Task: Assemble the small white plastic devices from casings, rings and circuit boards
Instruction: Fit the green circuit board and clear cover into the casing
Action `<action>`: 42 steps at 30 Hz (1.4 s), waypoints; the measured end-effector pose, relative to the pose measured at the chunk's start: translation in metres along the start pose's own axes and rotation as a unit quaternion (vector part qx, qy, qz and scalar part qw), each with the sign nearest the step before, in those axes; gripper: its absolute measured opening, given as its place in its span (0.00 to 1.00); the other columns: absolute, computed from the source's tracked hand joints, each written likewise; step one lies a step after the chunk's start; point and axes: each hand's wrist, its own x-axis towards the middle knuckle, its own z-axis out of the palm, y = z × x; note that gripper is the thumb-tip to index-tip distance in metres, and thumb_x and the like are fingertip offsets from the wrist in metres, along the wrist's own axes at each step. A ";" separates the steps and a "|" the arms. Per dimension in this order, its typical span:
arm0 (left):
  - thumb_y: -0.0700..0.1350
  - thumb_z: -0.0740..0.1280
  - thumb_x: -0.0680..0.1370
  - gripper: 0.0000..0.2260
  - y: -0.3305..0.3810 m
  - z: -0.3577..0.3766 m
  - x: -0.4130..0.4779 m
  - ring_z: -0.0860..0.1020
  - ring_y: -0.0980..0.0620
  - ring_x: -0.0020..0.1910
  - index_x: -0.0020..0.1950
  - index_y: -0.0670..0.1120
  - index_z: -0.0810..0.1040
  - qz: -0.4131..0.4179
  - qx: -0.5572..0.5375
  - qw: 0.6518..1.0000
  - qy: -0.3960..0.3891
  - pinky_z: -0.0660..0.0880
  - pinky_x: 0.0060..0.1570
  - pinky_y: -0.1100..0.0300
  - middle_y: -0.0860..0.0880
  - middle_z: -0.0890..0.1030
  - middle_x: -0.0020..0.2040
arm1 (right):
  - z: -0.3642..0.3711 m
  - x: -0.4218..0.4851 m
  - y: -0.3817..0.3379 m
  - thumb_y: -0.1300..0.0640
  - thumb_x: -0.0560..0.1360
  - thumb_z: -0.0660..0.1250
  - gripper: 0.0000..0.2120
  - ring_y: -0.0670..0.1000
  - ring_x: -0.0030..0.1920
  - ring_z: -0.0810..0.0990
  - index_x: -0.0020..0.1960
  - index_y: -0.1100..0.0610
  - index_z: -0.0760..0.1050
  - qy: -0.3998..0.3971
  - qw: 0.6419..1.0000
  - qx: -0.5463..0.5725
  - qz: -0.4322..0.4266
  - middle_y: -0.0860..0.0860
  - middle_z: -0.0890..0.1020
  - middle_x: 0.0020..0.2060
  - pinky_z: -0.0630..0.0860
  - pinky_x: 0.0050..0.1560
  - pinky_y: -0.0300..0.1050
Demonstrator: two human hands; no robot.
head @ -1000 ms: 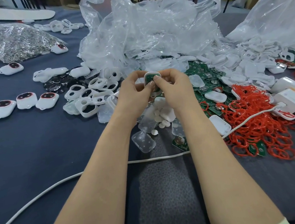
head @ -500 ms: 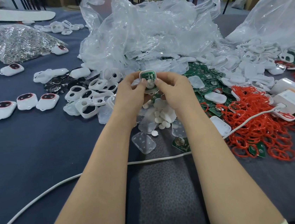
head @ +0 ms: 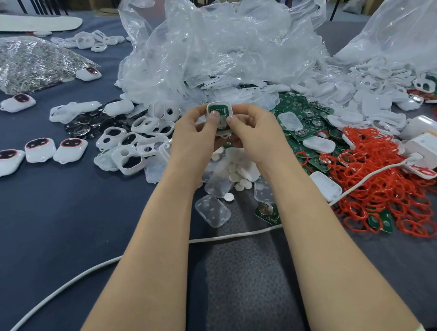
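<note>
**A:** Where is the piece being put together?

**B:** Held up above the bench [head: 40, 212] in both hands, in front of the heap of clear plastic bags [head: 225, 44]. It is a white casing [head: 219, 103] with a green circuit board [head: 219, 109] sitting inside it, open face toward the camera.

**A:** How do the hands hold it?

**B:** The left hand [head: 194, 132] grips the left side with curled fingers, its thumb tip on the board. The right hand [head: 254, 131] does the same from the right, thumb low on the board. Both are closed round the casing, and the fingers behind it are hidden.

**A:** And the loose parts?

**B:** A pile of green boards [head: 304, 117] lies to the right of the hands, with a tangle of red rings [head: 376, 174] nearer the right edge, touching that pile. White frames [head: 138, 144] are heaped to the left of the hands. Small white round pieces [head: 237, 176] lie between the wrists.

**A:** Anything else?

**B:** Three white shells with dark, red-rimmed windows [head: 38, 150] sit in a row at far left, with a bag of shiny metal bits [head: 17, 60] behind them. A white cable [head: 62, 289] crosses the bench under the forearms
</note>
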 end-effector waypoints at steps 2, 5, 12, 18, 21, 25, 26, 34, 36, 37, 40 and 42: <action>0.40 0.64 0.80 0.07 0.001 -0.001 -0.001 0.83 0.55 0.40 0.58 0.46 0.76 0.001 -0.007 1.000 -0.014 0.80 0.47 0.60 0.48 0.84 0.45 | -0.002 0.000 -0.001 0.64 0.78 0.63 0.07 0.52 0.45 0.79 0.55 0.59 0.75 -0.001 1.000 0.001 0.003 0.50 0.78 0.39 0.79 0.52 0.52; 0.37 0.65 0.79 0.08 0.002 -0.001 -0.002 0.83 0.54 0.40 0.55 0.49 0.76 -0.003 0.001 1.000 -0.021 0.81 0.48 0.59 0.48 0.84 0.44 | -0.004 -0.001 -0.002 0.64 0.78 0.63 0.06 0.51 0.43 0.78 0.54 0.57 0.75 -0.004 1.000 -0.006 0.006 0.51 0.78 0.39 0.78 0.49 0.49; 0.36 0.65 0.79 0.13 0.003 0.000 -0.003 0.83 0.46 0.47 0.63 0.43 0.74 -0.012 -0.003 1.000 -0.017 0.79 0.56 0.49 0.41 0.83 0.50 | -0.001 -0.003 -0.005 0.61 0.78 0.65 0.08 0.53 0.44 0.80 0.56 0.61 0.77 0.005 1.000 -0.014 0.005 0.57 0.81 0.44 0.78 0.49 0.50; 0.36 0.65 0.79 0.11 0.003 -0.003 -0.002 0.83 0.54 0.40 0.60 0.44 0.75 -0.023 -0.063 0.997 -0.034 0.80 0.44 0.61 0.47 0.84 0.43 | -0.002 -0.003 -0.005 0.60 0.78 0.65 0.09 0.58 0.51 0.81 0.56 0.61 0.77 0.018 1.000 -0.019 0.012 0.59 0.82 0.48 0.78 0.55 0.56; 0.39 0.62 0.81 0.10 0.003 -0.002 -0.001 0.83 0.55 0.40 0.61 0.43 0.77 -0.042 -0.081 0.995 -0.031 0.79 0.41 0.65 0.45 0.83 0.46 | -0.004 -0.003 -0.004 0.59 0.79 0.64 0.08 0.50 0.45 0.80 0.55 0.58 0.78 0.022 0.999 -0.032 0.013 0.53 0.82 0.45 0.78 0.55 0.52; 0.39 0.59 0.82 0.12 0.002 0.000 0.000 0.82 0.55 0.42 0.64 0.42 0.76 -0.048 -0.067 0.996 -0.026 0.79 0.42 0.65 0.43 0.82 0.51 | -0.006 -0.004 -0.006 0.57 0.78 0.64 0.09 0.48 0.43 0.77 0.58 0.56 0.77 0.039 0.996 -0.073 -0.016 0.51 0.80 0.46 0.78 0.54 0.51; 0.38 0.59 0.82 0.12 0.003 0.000 0.001 0.82 0.55 0.42 0.64 0.42 0.75 -0.049 -0.069 0.996 -0.022 0.80 0.43 0.64 0.43 0.82 0.51 | -0.006 -0.005 -0.006 0.56 0.78 0.65 0.10 0.46 0.42 0.77 0.58 0.55 0.76 0.045 0.993 -0.100 -0.038 0.50 0.79 0.46 0.77 0.51 0.48; 0.37 0.56 0.83 0.11 0.004 -0.002 0.001 0.79 0.53 0.40 0.52 0.46 0.78 -0.050 -0.079 0.996 -0.010 0.80 0.43 0.63 0.46 0.80 0.42 | -0.005 -0.010 -0.009 0.55 0.73 0.71 0.10 0.45 0.44 0.70 0.54 0.53 0.77 0.026 0.958 -0.253 -0.132 0.51 0.72 0.54 0.71 0.49 0.39; 0.36 0.55 0.82 0.14 0.004 -0.002 0.001 0.79 0.54 0.38 0.49 0.47 0.78 -0.049 -0.079 0.996 -0.013 0.79 0.39 0.65 0.47 0.80 0.42 | -0.004 -0.010 -0.009 0.55 0.73 0.71 0.10 0.45 0.46 0.70 0.54 0.55 0.78 0.030 0.954 -0.265 -0.137 0.51 0.71 0.53 0.70 0.49 0.39; 0.35 0.55 0.82 0.15 0.004 -0.002 0.001 0.79 0.54 0.38 0.48 0.48 0.79 -0.048 -0.076 0.996 -0.015 0.79 0.37 0.65 0.47 0.80 0.42 | -0.003 -0.010 -0.008 0.56 0.73 0.71 0.10 0.45 0.46 0.71 0.53 0.55 0.78 0.034 0.953 -0.268 -0.138 0.50 0.71 0.52 0.70 0.49 0.39; 0.35 0.54 0.82 0.16 0.004 -0.002 0.000 0.79 0.54 0.39 0.48 0.48 0.79 -0.045 -0.070 0.996 -0.023 0.78 0.36 0.66 0.47 0.81 0.42 | -0.001 -0.010 -0.007 0.56 0.73 0.70 0.09 0.47 0.49 0.72 0.52 0.57 0.78 0.039 0.947 -0.285 -0.145 0.52 0.72 0.53 0.68 0.50 0.39; 0.35 0.54 0.82 0.15 0.004 -0.002 0.000 0.79 0.54 0.40 0.50 0.47 0.79 -0.048 -0.070 0.996 -0.023 0.78 0.37 0.66 0.47 0.81 0.43 | 0.000 -0.010 -0.006 0.56 0.74 0.69 0.09 0.49 0.50 0.74 0.52 0.58 0.78 0.043 0.944 -0.289 -0.151 0.52 0.73 0.53 0.68 0.51 0.40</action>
